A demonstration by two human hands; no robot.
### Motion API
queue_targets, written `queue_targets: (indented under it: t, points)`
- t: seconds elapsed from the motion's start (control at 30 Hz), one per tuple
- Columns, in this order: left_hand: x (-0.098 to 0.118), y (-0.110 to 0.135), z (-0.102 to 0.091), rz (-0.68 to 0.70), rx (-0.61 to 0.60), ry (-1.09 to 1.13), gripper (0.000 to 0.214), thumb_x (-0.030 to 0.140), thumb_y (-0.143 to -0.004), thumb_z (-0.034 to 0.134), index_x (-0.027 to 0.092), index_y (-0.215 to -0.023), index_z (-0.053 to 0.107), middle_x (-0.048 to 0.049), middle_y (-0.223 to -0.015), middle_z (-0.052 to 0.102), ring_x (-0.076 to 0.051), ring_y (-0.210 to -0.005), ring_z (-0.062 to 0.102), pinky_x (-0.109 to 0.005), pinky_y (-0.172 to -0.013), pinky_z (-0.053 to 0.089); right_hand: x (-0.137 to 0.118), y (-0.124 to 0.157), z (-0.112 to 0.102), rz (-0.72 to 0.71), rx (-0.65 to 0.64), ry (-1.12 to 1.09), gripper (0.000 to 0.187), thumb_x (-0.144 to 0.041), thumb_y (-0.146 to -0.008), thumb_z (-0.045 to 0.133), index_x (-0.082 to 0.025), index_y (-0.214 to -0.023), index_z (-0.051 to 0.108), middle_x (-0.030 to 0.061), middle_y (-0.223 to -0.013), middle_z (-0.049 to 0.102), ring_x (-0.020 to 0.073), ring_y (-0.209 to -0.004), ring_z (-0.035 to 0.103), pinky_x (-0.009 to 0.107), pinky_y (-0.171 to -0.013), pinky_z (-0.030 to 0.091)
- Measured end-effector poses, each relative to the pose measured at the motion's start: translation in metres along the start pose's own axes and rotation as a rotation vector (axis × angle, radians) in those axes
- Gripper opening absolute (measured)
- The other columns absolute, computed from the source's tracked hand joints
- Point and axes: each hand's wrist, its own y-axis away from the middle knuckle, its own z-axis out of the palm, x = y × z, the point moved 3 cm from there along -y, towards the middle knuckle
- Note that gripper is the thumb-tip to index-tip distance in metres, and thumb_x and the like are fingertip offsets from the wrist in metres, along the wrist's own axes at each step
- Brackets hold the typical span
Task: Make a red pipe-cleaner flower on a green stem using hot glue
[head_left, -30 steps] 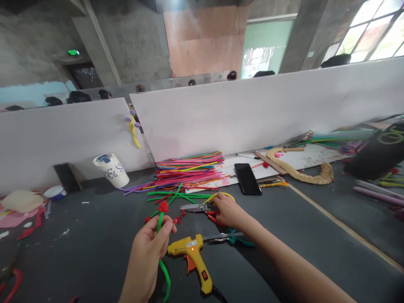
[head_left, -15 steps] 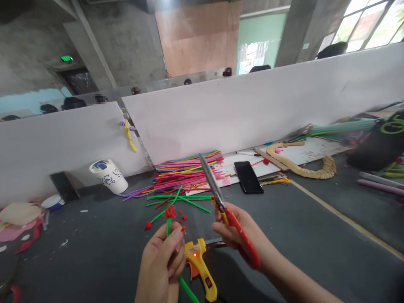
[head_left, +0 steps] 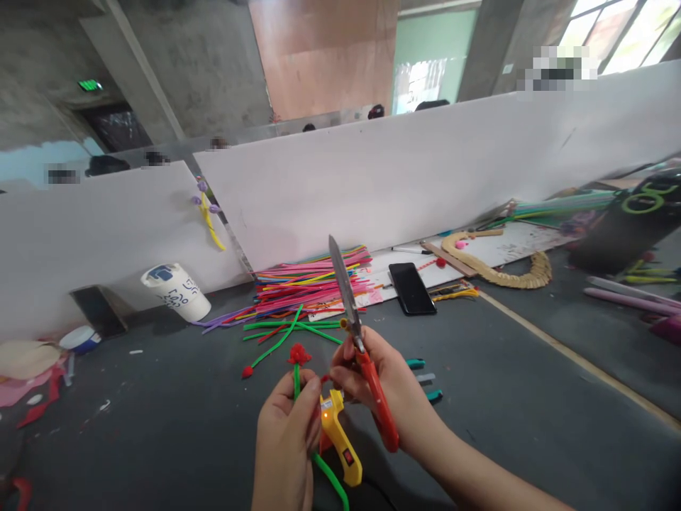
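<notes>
R hand (head_left: 399,387) + scissors (head_left: 375,380) nearer L hand (head_left: 286,422), glue gun (head_left: 335,429) nozzle hid

2 hands (head_left: 284,433) (head_left: 394,387), 1 pr scissors (head_left: 367,365) & 1 red flwr (head_left: 299,353) held, 1 glue gun (head_left: 339,438), 3 purp. buds (head_left: 201,186).

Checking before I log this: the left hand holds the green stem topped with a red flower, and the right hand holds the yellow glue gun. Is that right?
Not quite: the head view shows the right hand holding the red-handled scissors; the yellow glue gun lies on the table. The left hand does hold the green stem topped with a red flower.
</notes>
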Motion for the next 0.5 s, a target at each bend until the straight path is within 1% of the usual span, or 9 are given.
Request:
queue_targets:
  t: [0.07, 0.17, 0.23, 0.33, 0.4, 0.5]
  points:
    - [0.003, 0.001, 0.001, 0.013, -0.003, -0.006, 0.032, 0.032, -0.058, 0.084, 0.016, -0.066, 0.058, 0.0127, -0.042, 0.039, 0.001, -0.034, 0.024, -0.011, -0.034, 0.020, 0.000, 0.000, -0.004, -0.022, 0.030, -0.005, 0.028, -0.037, -0.071, 0.063, -0.023, -0.076, 0.039, -0.0071, -0.065, 0.049, 0.0092, -0.053, 0.042, 0.023, -0.052, 0.040]
    - [0.007, 0.001, 0.001, 0.035, -0.019, -0.021, 0.027, 0.030, -0.062, 0.080, 0.015, -0.065, 0.058, 0.0095, -0.048, 0.047, 0.001, -0.036, 0.024, -0.012, -0.035, 0.020, -0.001, -0.003, -0.016, -0.030, 0.101, 0.030, 0.025, -0.038, -0.077, 0.057, -0.024, -0.079, 0.037, -0.0108, -0.055, 0.040, 0.0086, -0.046, 0.037, 0.022, -0.046, 0.034]
    - [0.007, 0.002, 0.003, 0.038, -0.041, -0.036, 0.024, 0.030, -0.066, 0.077, 0.015, -0.064, 0.058, 0.0073, -0.051, 0.052, 0.001, -0.036, 0.025, -0.012, -0.036, 0.021, -0.002, -0.005, -0.024, -0.014, 0.121, 0.072, 0.027, -0.039, -0.076, 0.060, -0.024, -0.079, 0.037, -0.0121, -0.053, 0.036, 0.0080, -0.044, 0.033, 0.021, -0.043, 0.029]
    - [0.007, 0.003, 0.006, 0.028, -0.079, -0.054, 0.025, 0.030, -0.071, 0.073, 0.014, -0.061, 0.057, 0.0059, -0.050, 0.052, 0.001, -0.035, 0.026, -0.013, -0.036, 0.022, -0.004, -0.003, -0.032, 0.006, 0.101, 0.139, 0.034, -0.037, -0.068, 0.072, -0.022, -0.077, 0.042, -0.0095, -0.060, 0.044, 0.0080, -0.050, 0.037, 0.021, -0.046, 0.031]
    - [0.007, 0.004, 0.007, 0.023, -0.088, -0.052, 0.025, 0.031, -0.071, 0.074, 0.014, -0.061, 0.058, 0.0058, -0.050, 0.053, 0.002, -0.034, 0.025, -0.013, -0.036, 0.022, -0.003, 0.003, -0.034, 0.007, 0.082, 0.179, 0.035, -0.036, -0.065, 0.076, -0.021, -0.073, 0.045, -0.0078, -0.063, 0.046, 0.0086, -0.055, 0.038, 0.021, -0.051, 0.033]
    - [0.010, 0.004, 0.008, 0.039, -0.071, -0.034, 0.026, 0.032, -0.067, 0.078, 0.014, -0.064, 0.060, 0.0052, -0.054, 0.056, 0.003, -0.034, 0.024, -0.013, -0.034, 0.018, 0.002, 0.019, -0.033, -0.011, 0.015, 0.278, 0.034, -0.041, -0.070, 0.073, -0.021, -0.071, 0.045, -0.0068, -0.063, 0.045, 0.0106, -0.057, 0.037, 0.022, -0.053, 0.033]
